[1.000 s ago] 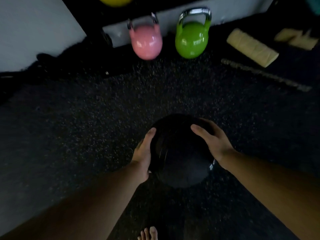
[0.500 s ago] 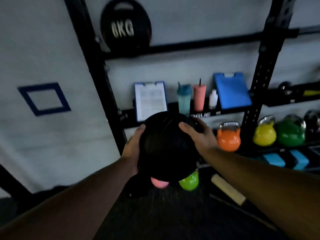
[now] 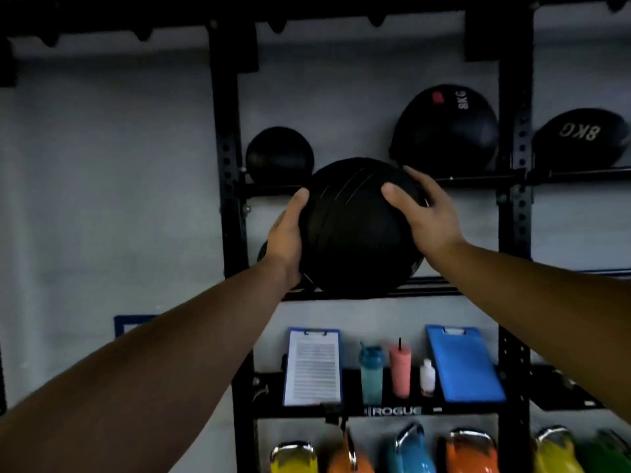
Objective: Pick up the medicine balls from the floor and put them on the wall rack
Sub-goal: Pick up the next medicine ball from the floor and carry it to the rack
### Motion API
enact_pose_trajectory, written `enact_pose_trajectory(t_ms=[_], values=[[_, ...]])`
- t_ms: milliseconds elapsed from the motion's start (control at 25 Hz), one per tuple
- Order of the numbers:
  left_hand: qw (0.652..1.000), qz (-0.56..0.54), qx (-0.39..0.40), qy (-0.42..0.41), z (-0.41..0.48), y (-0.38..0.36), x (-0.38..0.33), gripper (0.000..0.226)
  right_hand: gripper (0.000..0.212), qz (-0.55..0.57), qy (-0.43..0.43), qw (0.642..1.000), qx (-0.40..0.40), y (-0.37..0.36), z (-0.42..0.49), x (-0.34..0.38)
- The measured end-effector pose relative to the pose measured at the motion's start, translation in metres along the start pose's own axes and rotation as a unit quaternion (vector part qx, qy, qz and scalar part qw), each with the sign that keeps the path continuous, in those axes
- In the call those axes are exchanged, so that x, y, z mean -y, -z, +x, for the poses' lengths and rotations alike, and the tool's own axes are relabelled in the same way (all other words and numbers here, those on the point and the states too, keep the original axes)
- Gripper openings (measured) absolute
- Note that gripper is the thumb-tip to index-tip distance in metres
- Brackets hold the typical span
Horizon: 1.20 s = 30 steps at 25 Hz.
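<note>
I hold a black medicine ball up in front of the black wall rack. My left hand presses its left side and my right hand grips its upper right side. The ball's bottom is level with a rack rail; whether it rests on it I cannot tell. On the rail above sit a small black ball at the left, a large 8 kg ball and another 8 kg ball at the right. Part of one more dark ball peeks out behind my left wrist.
Below, a shelf carries a white clipboard, a teal bottle, a pink cup, a small white bottle and a blue clipboard. Coloured kettlebells line the lowest row. A white wall lies to the left.
Both hands lifted the ball from the floor up to the rack's upper rails. My view swung from the floor to the rack.
</note>
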<state>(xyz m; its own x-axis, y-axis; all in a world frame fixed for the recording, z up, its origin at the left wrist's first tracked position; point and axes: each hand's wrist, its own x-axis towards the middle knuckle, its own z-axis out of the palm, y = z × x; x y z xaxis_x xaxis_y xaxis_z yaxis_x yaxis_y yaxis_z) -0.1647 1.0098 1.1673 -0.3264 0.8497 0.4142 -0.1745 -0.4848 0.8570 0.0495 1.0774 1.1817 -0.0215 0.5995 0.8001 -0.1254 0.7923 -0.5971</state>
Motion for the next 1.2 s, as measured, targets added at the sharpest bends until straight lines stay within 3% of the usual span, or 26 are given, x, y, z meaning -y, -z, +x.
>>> enact_pose_trajectory(t_ms=[160,360,560,680,760,880,960,1200], values=[[0.999,0.012,0.022,-0.042,0.067,-0.004,0.015,0.087,0.096,-0.008,0.031,0.999,0.009,-0.006,0.038,-0.033],[1.0,0.001,0.013,-0.028,0.205,0.01,0.096,0.086,0.094,-0.043,0.01,0.999,-0.017,-0.032,0.105,-0.159],[0.998,0.048,0.003,-0.028,0.324,0.018,0.186,0.049,0.086,-0.039,-0.029,0.998,-0.031,-0.043,0.163,-0.306],[0.992,0.118,-0.011,-0.036,0.381,0.018,0.239,0.069,0.092,-0.042,-0.061,0.996,-0.044,-0.041,0.194,-0.397],[0.962,0.255,0.027,-0.089,0.414,0.013,0.277,0.087,0.087,-0.077,-0.086,0.993,0.002,-0.042,0.21,-0.459],[0.877,0.45,0.09,-0.14,0.445,0.012,0.319,0.092,0.078,-0.168,-0.096,0.976,0.096,-0.067,0.23,-0.531],[0.867,0.467,0.04,-0.168,0.471,0.017,0.336,0.083,0.074,-0.193,-0.061,0.974,0.105,-0.086,0.254,-0.551],[0.898,0.423,-0.001,-0.12,0.495,0.014,0.329,0.068,0.07,-0.192,-0.076,0.972,0.109,-0.093,0.285,-0.556]])
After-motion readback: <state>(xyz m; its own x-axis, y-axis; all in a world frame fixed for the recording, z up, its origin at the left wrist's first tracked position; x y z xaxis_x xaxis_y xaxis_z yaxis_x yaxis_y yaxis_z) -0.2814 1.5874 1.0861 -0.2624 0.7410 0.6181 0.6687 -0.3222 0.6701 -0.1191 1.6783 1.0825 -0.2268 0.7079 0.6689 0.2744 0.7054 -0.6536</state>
